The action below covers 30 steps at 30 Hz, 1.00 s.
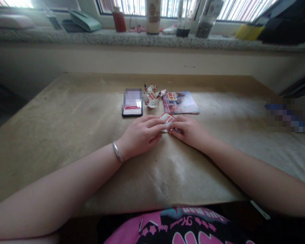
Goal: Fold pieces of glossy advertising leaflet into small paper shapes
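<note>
A small folded sheet of printed paper, white with red print and a red edge, lies on the table under both hands. My left hand comes from the left, its fingers close together and their tips holding the paper's left part against the table. From the right, my right hand has its fingers bent and pressed on the paper's right part. Fingers cover much of the sheet, so its full folded shape is hidden. Just beyond stands a folded paper figure with pointed tips, in similar white and red print.
A phone with its screen lit lies left of the paper figure. A colourful printed booklet lies to its right. The brownish table meets a wall below a stone windowsill holding bottles and a green case.
</note>
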Each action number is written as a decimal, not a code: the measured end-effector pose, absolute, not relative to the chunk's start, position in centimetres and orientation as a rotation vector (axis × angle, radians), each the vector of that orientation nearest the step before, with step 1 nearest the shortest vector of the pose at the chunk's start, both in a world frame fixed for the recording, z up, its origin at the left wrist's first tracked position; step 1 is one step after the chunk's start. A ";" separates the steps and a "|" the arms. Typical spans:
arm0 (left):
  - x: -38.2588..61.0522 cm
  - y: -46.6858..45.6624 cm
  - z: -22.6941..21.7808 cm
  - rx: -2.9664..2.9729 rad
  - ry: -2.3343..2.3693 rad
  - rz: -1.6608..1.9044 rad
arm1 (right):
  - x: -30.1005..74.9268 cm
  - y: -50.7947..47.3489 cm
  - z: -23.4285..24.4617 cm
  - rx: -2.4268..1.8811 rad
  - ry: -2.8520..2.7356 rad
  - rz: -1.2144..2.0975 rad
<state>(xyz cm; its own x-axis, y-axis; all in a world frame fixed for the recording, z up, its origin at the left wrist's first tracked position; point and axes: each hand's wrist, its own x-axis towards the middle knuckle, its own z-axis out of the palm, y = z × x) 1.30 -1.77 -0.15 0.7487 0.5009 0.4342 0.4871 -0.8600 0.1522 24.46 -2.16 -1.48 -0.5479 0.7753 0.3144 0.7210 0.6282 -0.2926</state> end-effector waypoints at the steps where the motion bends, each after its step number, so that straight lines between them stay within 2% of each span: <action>1: 1.4 -1.8 -0.2 2.974 0.817 0.679 | 24.4 -2.1 -1.5 -1.173 -2.445 0.165; 19: 1.4 -1.8 0.0 3.291 0.842 0.317 | 24.9 -1.7 -1.5 -0.974 -2.487 0.228; 30: 0.7 -1.1 -0.4 3.329 0.736 0.384 | 25.4 -2.0 -1.0 -0.848 -2.588 0.029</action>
<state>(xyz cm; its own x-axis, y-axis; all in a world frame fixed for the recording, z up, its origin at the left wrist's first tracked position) 0.69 -1.06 -0.37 0.8854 0.3756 0.2739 0.4394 -0.8685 -0.2295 25.35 -1.98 -1.05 -0.7284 0.5705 0.3794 0.5620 0.8142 -0.1454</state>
